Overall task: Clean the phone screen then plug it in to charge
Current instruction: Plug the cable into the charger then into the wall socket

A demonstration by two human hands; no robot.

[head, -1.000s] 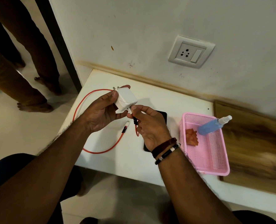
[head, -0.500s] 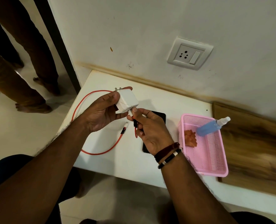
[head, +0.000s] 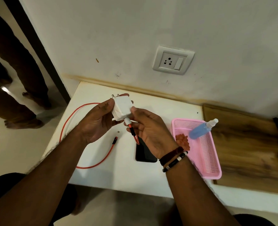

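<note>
My left hand (head: 95, 123) grips a white charger adapter (head: 122, 108) above the white table (head: 118, 175), its two pins pointing toward the wall. My right hand (head: 149, 131) pinches the white plug of the red cable (head: 66, 126), which sits in the adapter's lower end. The cable loops left across the table, and its free end (head: 115, 141) lies on the tabletop. A black phone (head: 144, 154) lies flat, partly hidden under my right hand. A white wall socket (head: 173, 61) with a switch is above the table.
A pink basket (head: 205, 162) right of the phone holds a blue spray bottle (head: 201, 130) and an orange cloth (head: 183, 141). A wooden board (head: 249, 147) lies further right. Another person's legs (head: 19, 88) stand on the floor at the left.
The cable plug now sits in the adapter's lower end, with my right thumb resting on the adapter. Both hands stay in the same place over the table.
</note>
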